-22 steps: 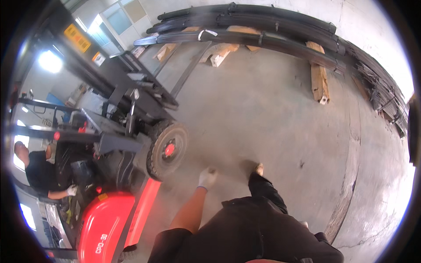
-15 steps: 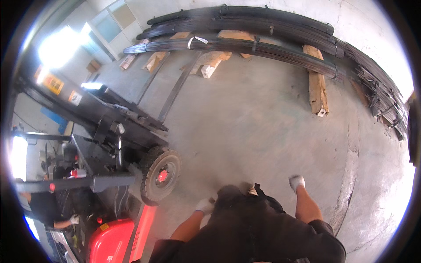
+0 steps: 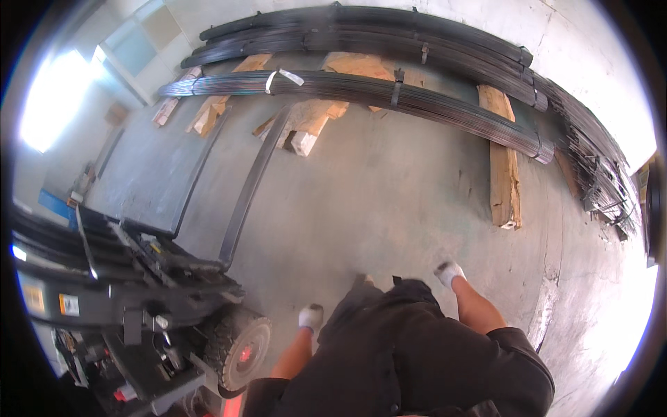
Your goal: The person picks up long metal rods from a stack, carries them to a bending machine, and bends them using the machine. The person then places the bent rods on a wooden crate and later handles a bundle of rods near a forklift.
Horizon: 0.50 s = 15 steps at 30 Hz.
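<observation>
My left hand (image 3: 311,317), in a pale work glove with a dark patch, hangs beside my dark clothing. It is apart from the forklift's front wheel (image 3: 247,353), the nearest thing to it. My right hand (image 3: 449,273), gloved the same way, swings out over the bare floor on the other side. Nothing shows in either hand. Both gloves look small and rounded, and their separate fingers cannot be made out. The forklift (image 3: 125,299) stands at my left, with its two long forks (image 3: 256,187) low over the floor, reaching toward the bundled metal rods (image 3: 347,87).
More dark rod bundles (image 3: 361,42) lie along the far wall. Wooden blocks (image 3: 504,174) under the near bundle stick out toward me. Loose-looking rods (image 3: 604,160) are heaped at the right. A crack (image 3: 545,313) runs through the concrete floor at my right.
The rods and blocks appear larger and nearer. The forklift has shifted down and left in view, showing more of its forks. The other person beside it has dropped out of sight. Both my hands have shifted left.
</observation>
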Each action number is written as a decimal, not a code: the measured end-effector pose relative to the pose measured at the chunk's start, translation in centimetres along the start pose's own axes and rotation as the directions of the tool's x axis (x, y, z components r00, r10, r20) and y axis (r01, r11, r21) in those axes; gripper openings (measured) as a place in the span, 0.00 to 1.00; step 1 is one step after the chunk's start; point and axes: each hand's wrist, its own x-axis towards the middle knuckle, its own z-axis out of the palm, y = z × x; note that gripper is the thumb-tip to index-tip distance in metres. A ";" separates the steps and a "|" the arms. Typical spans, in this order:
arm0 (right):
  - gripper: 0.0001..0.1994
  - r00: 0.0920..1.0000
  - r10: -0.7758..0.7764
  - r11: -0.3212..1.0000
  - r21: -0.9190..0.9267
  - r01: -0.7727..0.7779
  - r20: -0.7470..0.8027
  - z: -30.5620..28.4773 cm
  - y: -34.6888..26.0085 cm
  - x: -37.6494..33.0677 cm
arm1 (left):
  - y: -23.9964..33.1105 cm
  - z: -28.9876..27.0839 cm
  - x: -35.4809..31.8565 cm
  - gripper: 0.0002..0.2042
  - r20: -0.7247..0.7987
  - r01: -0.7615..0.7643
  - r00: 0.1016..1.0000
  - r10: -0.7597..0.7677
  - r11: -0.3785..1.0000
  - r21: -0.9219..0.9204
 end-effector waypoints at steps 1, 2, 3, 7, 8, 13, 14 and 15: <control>0.15 0.999 0.015 0.989 -0.147 -0.010 0.032 1.8 3.3 2.3 | 2.8 -3.2 4.1 0.13 -0.065 -0.038 0.997 0.038 0.999 -0.004; 0.15 0.976 0.164 0.986 -0.064 -0.156 0.141 2.7 6.1 3.7 | 6.8 -7.5 7.6 0.12 -0.119 0.017 0.993 -0.022 0.999 -0.044; 0.14 0.932 0.274 0.952 0.072 -0.298 0.236 2.7 6.2 5.0 | 8.0 -10.2 10.9 0.12 -0.164 0.089 0.978 -0.133 0.964 -0.251; 0.13 0.667 0.586 0.630 0.260 -0.732 0.459 -0.9 4.7 10.9 | 16.0 -21.0 24.9 0.10 -0.257 0.001 0.949 -0.182 0.818 -0.575; 0.12 0.596 0.630 0.577 0.213 -0.788 0.498 -1.4 3.9 12.8 | 17.1 -22.3 27.7 0.10 -0.211 0.053 0.952 -0.221 0.799 -0.599; 0.10 0.913 -0.036 0.836 -0.488 0.251 0.407 -9.3 -2.3 33.6 | 17.0 -22.4 38.6 0.10 0.046 0.349 0.870 -0.490 0.547 -0.761; 0.16 0.952 0.021 0.941 -0.328 0.084 0.304 -12.5 -6.8 38.6 | 16.1 -20.9 38.8 0.10 0.022 0.361 0.878 -0.477 0.633 -0.685; 0.20 0.986 -0.032 0.959 -0.274 0.077 0.165 -14.6 -9.2 42.8 | 15.9 -19.5 40.0 0.10 0.021 0.366 0.898 -0.439 0.722 -0.587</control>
